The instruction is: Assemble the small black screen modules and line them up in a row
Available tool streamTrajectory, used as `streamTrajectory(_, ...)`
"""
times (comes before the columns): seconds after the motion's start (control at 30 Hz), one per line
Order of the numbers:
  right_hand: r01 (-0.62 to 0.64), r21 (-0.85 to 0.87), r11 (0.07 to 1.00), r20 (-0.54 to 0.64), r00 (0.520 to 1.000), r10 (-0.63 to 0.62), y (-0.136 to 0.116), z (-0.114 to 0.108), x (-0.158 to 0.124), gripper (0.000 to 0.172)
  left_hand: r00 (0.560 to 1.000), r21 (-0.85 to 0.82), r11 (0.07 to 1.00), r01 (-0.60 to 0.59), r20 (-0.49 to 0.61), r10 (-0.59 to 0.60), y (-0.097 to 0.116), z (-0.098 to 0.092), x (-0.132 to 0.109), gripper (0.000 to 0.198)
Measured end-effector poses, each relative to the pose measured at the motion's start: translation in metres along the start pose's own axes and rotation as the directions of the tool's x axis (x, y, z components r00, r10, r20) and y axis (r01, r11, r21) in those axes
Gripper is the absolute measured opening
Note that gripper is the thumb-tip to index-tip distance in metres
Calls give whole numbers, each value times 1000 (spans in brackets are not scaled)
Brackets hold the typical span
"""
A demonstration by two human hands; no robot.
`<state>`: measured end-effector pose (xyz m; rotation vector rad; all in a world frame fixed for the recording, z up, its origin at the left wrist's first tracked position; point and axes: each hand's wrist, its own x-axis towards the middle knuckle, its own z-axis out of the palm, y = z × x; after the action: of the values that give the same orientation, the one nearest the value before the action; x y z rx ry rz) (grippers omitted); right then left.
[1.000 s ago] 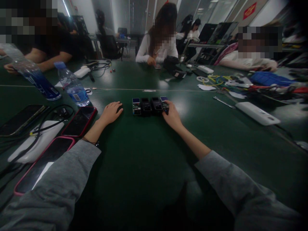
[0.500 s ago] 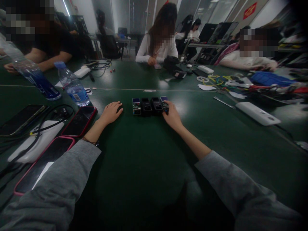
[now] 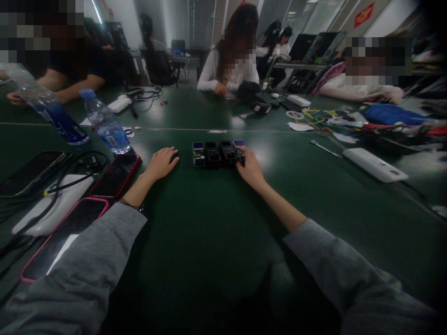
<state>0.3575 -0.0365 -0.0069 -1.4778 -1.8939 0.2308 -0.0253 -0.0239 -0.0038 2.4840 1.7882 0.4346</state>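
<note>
Side by side in a row on the dark green table (image 3: 209,223) lie a circuit board with a small screen (image 3: 198,153), a black plastic case (image 3: 212,153), a second black case (image 3: 227,151) and another circuit board (image 3: 238,143) at the right end. My right hand (image 3: 252,167) has its thumb and fingers around the right-hand board and partly covers it. To the left of the row, my left hand (image 3: 161,163) rests flat on the tabletop with fingers stretched out, holding nothing and apart from the boards.
Phones (image 3: 117,176), a white power bank (image 3: 45,209), cables and two bottles (image 3: 113,132) crowd the left. To the right lie a wrench (image 3: 325,149), a white device (image 3: 375,164) and a tangle of wires (image 3: 324,116). Several people sit around.
</note>
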Motion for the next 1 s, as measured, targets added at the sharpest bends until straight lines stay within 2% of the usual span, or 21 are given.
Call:
streamTrajectory(0.1, 12, 11, 1000, -18, 1000, -12, 0, 0, 0, 64, 1000, -3, 1000, -6, -7, 6, -1, 1, 0, 54)
streamTrajectory(0.27, 2, 6, 1000, -15, 1000, -2, 0, 1, 0, 60, 1000, 0, 1000, -4, -11, 4, -1, 0, 0, 54)
streamTrajectory(0.43, 20, 18, 1000, -30, 999, -20, 2, 2, 0, 68, 1000, 2, 1000, -7, 2, 7, 0, 0, 0, 55)
streamTrajectory(0.63, 32, 23, 999, -38, 999, -31, 4, 4, 1, 63, 1000, 6, 1000, 0, 2, 0, 1, -1, 0, 54)
streamTrajectory(0.83, 49, 42, 998, -50, 998, -47, 3, 3, 0, 76, 1000, 4, 1000, 10, 4, -10, 3, -2, -1, 54)
streamTrajectory(1.0, 15, 53, 998, -56, 998, -12, 1, 2, 1, 76, 1000, 4, 1000, 11, 4, -11, 3, -2, -1, 54)
